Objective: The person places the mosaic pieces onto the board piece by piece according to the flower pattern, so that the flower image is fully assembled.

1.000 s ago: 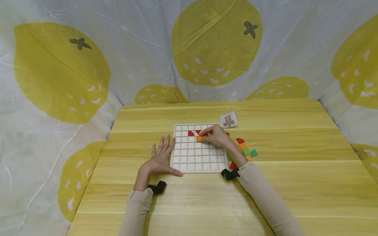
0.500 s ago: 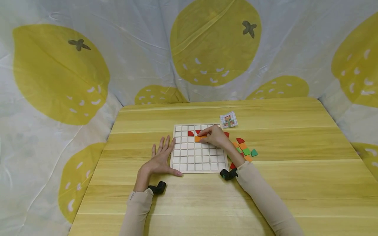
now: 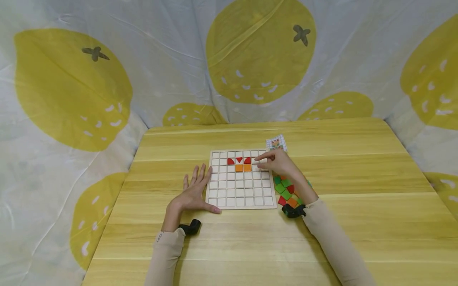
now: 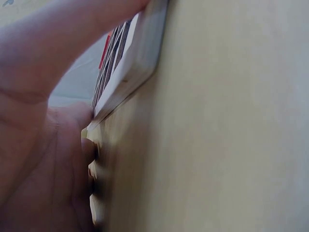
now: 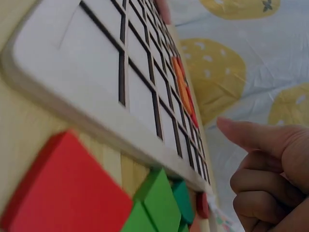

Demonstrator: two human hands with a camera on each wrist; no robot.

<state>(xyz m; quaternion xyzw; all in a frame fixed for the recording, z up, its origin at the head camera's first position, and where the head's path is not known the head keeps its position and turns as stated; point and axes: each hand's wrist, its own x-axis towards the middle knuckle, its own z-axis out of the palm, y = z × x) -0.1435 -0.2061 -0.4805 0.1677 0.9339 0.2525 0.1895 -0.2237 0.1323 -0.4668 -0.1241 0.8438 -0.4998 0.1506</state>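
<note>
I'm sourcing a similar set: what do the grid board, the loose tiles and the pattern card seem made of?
Grid board: probably wood, pale and matte, with darkened, perhaps laser-cut, edges around the cells.
Loose tiles: painted wood or plastic, unclear which; smooth, evenly coloured, thick-edged.
Pattern card: likely paper; thin, printed.

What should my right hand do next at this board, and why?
Probably reach for the loose tiles beside the board and pick one up. Your right hand appears to hold nothing, and the board carries only red pieces and orange squares, while the picture card also shows green.
</note>
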